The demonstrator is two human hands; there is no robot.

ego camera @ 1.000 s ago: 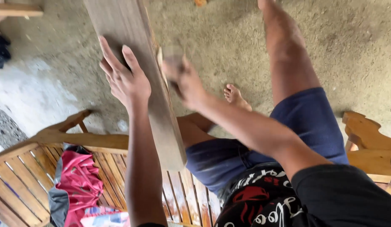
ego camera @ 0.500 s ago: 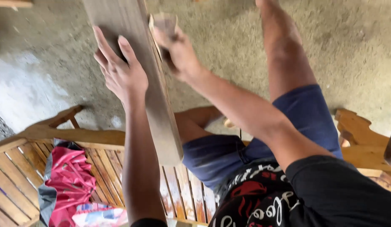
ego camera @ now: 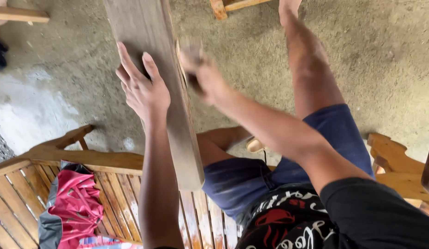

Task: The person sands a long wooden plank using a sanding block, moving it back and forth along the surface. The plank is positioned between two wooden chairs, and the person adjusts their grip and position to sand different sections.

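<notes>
Looks like mid-sanding: left hand (ego camera: 143, 90) pressed flat, fingers spread, steadying the wooden plank (ego camera: 164, 92), right hand (ego camera: 203, 76) clamped on a blurry sanding block (ego camera: 189, 50) at its right edge, so the next stroke needs steady pressure.

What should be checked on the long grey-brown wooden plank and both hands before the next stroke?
1. Left hand flat on the long grey-brown wooden plank: ok.
2. Right hand at the plank's right edge: ok.
3. Small pale block gripped in the right hand: cannot tell, blurred.
4. Plank's near end resting by the lap, over the slatted wooden bench: ok.
5. Left fingers away from the worked edge: ok.
6. Red cloth away from the plank: ok.
</notes>
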